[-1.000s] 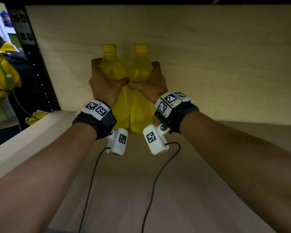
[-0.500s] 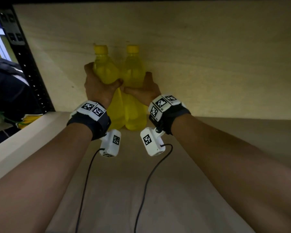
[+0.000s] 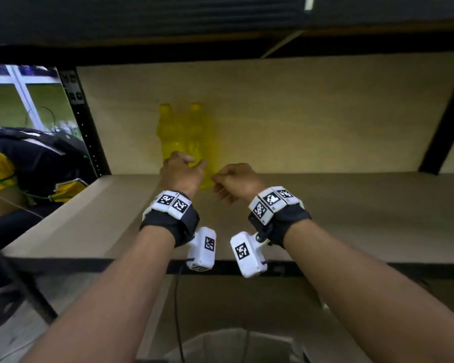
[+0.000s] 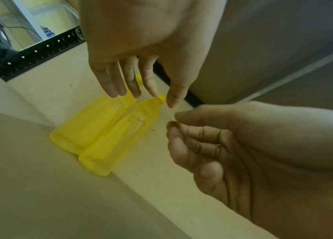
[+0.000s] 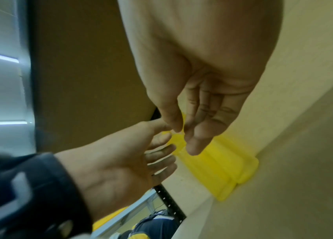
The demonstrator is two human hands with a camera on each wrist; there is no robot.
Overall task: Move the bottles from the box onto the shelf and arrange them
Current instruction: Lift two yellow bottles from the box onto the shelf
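Note:
Two yellow bottles stand side by side and touching at the back of the wooden shelf [image 3: 325, 205]. The head view shows them blurred, the left bottle [image 3: 168, 132] and the right bottle [image 3: 203, 132] against the back panel. My left hand [image 3: 184, 166] hovers just in front of them, fingers relaxed and holding nothing. My right hand [image 3: 226, 184] is beside it, a little nearer to me, fingers loosely curled and empty. In the left wrist view my left hand [image 4: 141, 95] has straight fingers short of the bottles [image 4: 100, 132]. The right wrist view shows the right hand [image 5: 186, 132] clear of the bottles [image 5: 218, 166].
A black perforated upright [image 3: 84, 121] bounds the shelf on the left, another [image 3: 446, 127] on the right. The upper shelf [image 3: 220, 27] hangs low overhead. A pale container [image 3: 233, 344] sits below the shelf edge. A person in yellow and dark clothing [image 3: 24, 166] is at the left.
Both hands have let go of the bottles and drawn back toward me. The bottles stay upright at the back of the shelf. The head camera has pulled back and tilted up.

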